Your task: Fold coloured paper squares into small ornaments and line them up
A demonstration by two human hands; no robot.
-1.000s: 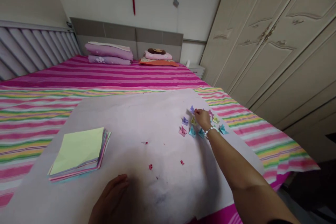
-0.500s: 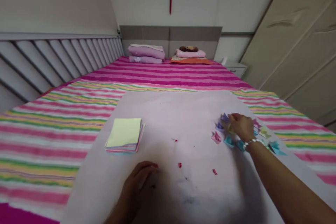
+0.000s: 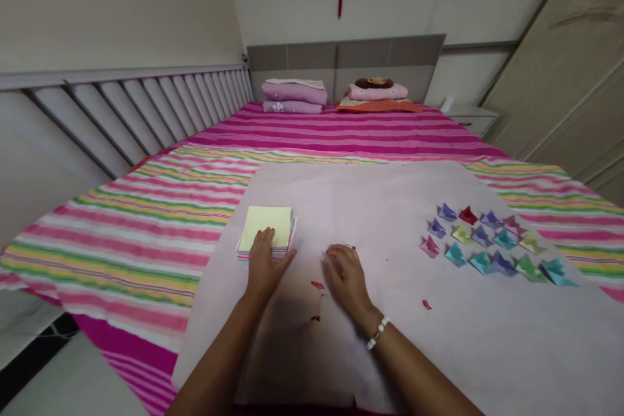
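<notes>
Left hand (image 3: 264, 264): grip open, fingers spread flat on the near part of the paper stack (image 3: 269, 229), nothing pinched. The stack has a yellow top sheet with mixed colours below, and sits on the white sheet (image 3: 390, 195) spread over the striped bed (image 3: 170, 208).

Right hand (image 3: 345, 278): grip open, palm down on the white sheet just right of the stack, holding nothing. Beaded bracelet (image 3: 377, 333) on the wrist. Red scraps (image 3: 317, 285) lie between the hands. One more sits at the right fingertips, and I can't tell if it touches.

Folded paper shapes (image 3: 482, 240) lie in rows well to the right, too small to make out.

The stack's near edge is hidden under the left hand. Both forearms are cut off at the bottom of the frame.
</notes>
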